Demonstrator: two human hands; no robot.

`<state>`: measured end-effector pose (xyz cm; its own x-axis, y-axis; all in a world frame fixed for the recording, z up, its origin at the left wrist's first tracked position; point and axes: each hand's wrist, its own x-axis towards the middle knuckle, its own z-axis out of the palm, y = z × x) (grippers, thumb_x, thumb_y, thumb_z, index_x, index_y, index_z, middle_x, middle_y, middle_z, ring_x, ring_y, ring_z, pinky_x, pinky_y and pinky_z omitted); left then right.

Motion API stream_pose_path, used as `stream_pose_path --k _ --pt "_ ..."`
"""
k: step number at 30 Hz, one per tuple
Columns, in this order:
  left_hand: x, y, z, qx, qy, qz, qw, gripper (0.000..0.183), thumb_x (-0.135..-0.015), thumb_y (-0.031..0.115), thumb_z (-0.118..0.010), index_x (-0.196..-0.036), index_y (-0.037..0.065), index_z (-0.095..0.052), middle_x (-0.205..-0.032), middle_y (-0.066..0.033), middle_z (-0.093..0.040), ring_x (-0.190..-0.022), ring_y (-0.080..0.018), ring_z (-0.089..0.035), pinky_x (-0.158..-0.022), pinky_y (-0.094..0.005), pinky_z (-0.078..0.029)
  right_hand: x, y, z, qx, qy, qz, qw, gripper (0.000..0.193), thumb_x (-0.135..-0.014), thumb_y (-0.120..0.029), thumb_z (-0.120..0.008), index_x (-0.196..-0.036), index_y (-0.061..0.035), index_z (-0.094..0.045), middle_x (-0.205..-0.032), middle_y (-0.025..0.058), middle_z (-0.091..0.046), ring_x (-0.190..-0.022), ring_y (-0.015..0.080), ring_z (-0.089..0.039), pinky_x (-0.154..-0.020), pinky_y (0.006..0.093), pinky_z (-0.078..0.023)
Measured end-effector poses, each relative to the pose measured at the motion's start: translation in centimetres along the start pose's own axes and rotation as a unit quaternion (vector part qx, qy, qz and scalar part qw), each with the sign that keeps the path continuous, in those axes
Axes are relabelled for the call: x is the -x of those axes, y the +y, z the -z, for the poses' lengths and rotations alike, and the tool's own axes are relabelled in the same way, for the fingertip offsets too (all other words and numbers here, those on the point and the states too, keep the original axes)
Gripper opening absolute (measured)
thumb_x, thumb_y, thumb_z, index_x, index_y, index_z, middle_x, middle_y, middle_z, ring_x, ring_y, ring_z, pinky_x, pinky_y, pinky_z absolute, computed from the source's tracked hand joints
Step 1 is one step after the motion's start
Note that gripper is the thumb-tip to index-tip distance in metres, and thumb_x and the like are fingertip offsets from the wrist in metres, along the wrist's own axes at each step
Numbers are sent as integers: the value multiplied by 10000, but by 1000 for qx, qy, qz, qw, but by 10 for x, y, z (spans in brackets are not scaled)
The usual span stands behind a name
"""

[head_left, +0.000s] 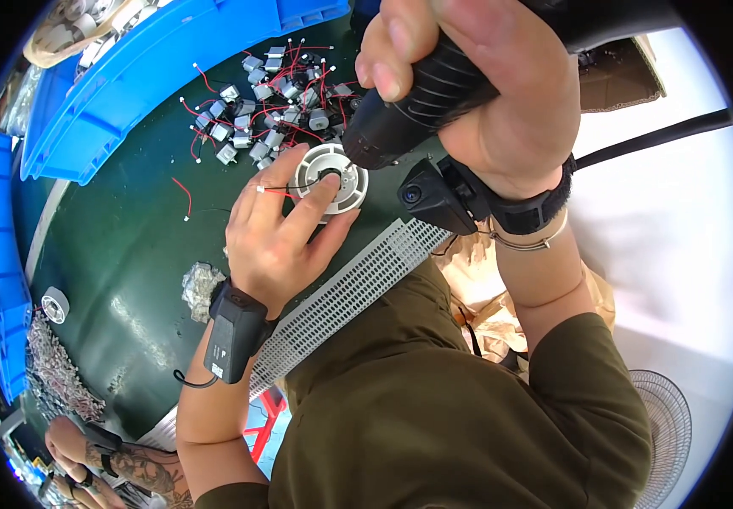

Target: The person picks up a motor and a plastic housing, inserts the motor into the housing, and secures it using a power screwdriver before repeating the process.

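Observation:
My left hand (273, 237) steadies a white round plastic housing (356, 193) on the green work surface, its fingers around the rim and one fingertip pressed at the centre. A small connector (260, 189) on red and black wires lies across the back of those fingers. Wrapped around a black electric screwdriver (426, 97), my right hand (519, 93) tilts it down toward the housing. The tool's tip meets the housing's inner face near its right side; the screw, if any, is too small to make out.
Several small motors (273, 110) with red wires lie piled beyond the housing. Blue bins (120, 93) line the far left. A crumpled foil lump (202, 287), another white round part (55, 305) and a heap of small pieces (56, 365) lie leftward. A co-worker's tattooed forearm (146, 467) shows lower left.

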<state>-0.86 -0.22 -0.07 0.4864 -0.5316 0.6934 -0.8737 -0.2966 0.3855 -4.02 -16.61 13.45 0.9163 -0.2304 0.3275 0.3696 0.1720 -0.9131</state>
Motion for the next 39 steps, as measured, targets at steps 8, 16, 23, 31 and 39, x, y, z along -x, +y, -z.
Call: stream_pose_path --k 8,16,23,31,39 --pt "1 2 0 13 1 17 1000 359 -595 137 -811 -923 79 -677 -1105 -145 -596 -862 -285 -622 -715 -371 -514 -3 13 11 60 -72 0 996 396 -862 2 -553 -1220 98 -412 -807 92 -625 -667 119 -577 -621 252 -472" --pt "0 0 -2 9 -5 11 1000 359 -592 140 -808 -919 72 -678 -1112 -151 -589 -869 -293 -602 -714 -373 -500 -69 57 47 1 -284 277 918 311 -962 -191 -371 -1096 44 -524 -1035 115 -562 -870 128 -541 -807 270 -433" --pt "-1 2 -1 11 5 8 1000 367 -591 156 -811 -920 72 -671 -1103 -144 -590 -899 -292 -589 -772 -388 -485 -25 25 35 56 -121 -113 985 218 -924 -133 -466 -1031 36 -553 -1057 125 -543 -853 128 -539 -783 267 -441" --pt "2 -8 13 23 74 29 997 349 -621 143 -805 -926 74 -650 -1019 -123 -603 -906 -321 -577 -803 -417 -479 -20 -4 -22 -59 -10 125 990 368 -874 -205 -608 -1109 41 -470 -725 74 -591 -608 172 -580 -559 257 -465" --pt "63 -130 184 -407 -94 261 871 416 -825 298 -649 -1169 85 -551 -1076 -164 -619 -992 -328 -596 -861 -432 -453 -56 36 -16 229 114 385 887 668 -839 -275 -695 -1308 54 -350 -1257 200 -473 -1089 232 -526 -912 303 -453"
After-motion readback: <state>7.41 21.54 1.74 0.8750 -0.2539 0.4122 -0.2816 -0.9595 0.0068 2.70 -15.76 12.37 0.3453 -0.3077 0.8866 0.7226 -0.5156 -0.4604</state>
